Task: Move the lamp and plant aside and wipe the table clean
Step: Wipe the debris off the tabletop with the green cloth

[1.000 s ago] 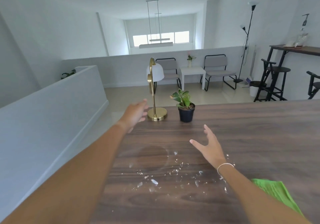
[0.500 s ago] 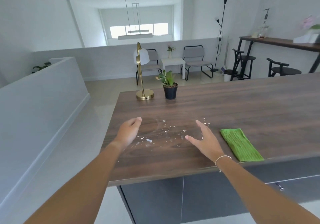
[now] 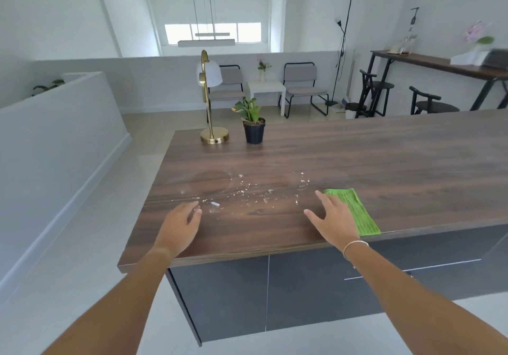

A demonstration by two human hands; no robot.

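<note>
The table (image 3: pixel 371 168) now shows lamp (image 3: pixel 211 107) and plant (image 3: pixel 253 124) set far-left; both hands have withdrawn. Left hand (image 3: pixel 180 225) open, empty; right hand (image 3: pixel 334 220), open, reaches the cloth (image 3: pixel 354 212) to wipe the spill (image 3: pixel 247 192).

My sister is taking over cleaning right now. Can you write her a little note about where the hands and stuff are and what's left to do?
Left hand: open, empty, over the table's near edge by the spill.
Right hand: open, fingers spread, over the left edge of the green cloth, no grip on it.
Lamp and plant: together at the far left corner, clear of the mess.
Done: things set aside.
Left: pick up the cloth, wipe the droplets and bits.
</note>
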